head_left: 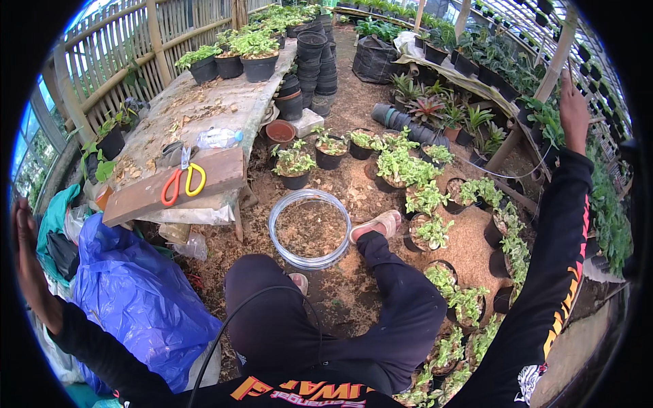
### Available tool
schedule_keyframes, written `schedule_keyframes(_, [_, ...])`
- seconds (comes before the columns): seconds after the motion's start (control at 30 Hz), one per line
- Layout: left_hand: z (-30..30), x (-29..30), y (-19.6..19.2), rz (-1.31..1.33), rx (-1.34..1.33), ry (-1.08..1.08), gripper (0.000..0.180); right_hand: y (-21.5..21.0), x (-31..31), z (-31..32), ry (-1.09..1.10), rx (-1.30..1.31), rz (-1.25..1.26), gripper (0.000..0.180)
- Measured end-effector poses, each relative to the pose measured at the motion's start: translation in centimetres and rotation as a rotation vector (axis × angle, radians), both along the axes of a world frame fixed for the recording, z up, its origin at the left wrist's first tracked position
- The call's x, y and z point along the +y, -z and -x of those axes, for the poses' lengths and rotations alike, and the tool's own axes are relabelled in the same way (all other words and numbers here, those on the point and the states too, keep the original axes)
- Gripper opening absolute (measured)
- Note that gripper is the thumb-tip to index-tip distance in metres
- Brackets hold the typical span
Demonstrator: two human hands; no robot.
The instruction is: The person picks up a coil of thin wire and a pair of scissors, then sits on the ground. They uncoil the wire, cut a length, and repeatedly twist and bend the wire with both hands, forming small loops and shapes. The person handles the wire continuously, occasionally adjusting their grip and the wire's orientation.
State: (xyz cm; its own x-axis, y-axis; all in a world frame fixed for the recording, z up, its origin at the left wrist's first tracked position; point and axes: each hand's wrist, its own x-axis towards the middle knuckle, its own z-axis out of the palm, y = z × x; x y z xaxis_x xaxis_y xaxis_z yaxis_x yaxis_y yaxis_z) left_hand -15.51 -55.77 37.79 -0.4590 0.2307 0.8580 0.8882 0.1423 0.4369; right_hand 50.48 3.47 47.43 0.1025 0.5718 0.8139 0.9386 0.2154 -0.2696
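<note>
Both arms are stretching wide from the round mesh sieve (308,228): left hand (26,255) and right hand (573,112) holding nothing, fingers straight, close together; keeping balance seems wise.

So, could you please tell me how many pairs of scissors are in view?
1. The scissors, with one orange and one yellow handle, lie on the wooden board at the near end of the bench. Others may be hidden among the clutter.

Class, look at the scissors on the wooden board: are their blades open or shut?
Shut. The scissors lie flat on the board, handles side by side, blades together.
</note>
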Motion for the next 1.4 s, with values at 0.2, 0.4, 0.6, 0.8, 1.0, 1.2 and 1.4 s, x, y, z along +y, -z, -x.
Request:
schedule_keyframes(0.2, [-11.1, 8.4, 8.2, 0.485, -0.469, 0.533, 0.021, 13.2, 2.5, 5.3, -0.533, 0.066, 0.819, 0.056])
schedule_keyframes(0.4, [-18.4, 19.8, 9.6, 0.604, -0.681, 0.878, 0.019, 20.1, -8.2, 14.0, -0.591, -0.163, 0.512, 0.024])
schedule_keyframes(0.6, [-19.8, 25.2, 10.4, 0.567, -0.616, 0.945, 0.019, 18.4, -20.3, 22.9, -1.317, -0.116, 0.300, 0.037])
schedule_keyframes(0.8, [-19.9, 25.3, 10.2, 0.547, -0.610, 0.984, 0.020, 18.2, -19.8, 26.3, -1.354, -0.173, 0.179, 0.008])
schedule_keyframes(1.0, [-21.0, 25.8, 11.1, 0.541, -0.630, 1.041, 0.020, 18.3, -20.2, 26.9, -1.189, -0.053, -0.082, 0.011])
schedule_keyframes(1.2, [-22.8, 27.0, 11.5, 0.342, -0.755, 1.212, 0.020, 18.2, -22.7, 27.7, -1.226, 0.550, 0.248, 0.010])
schedule_keyframes(1.4, [-23.6, 28.8, 10.8, 0.207, -0.805, 1.370, 0.021, 17.8, -21.6, 26.0, -1.732, 1.151, 0.864, 0.029])
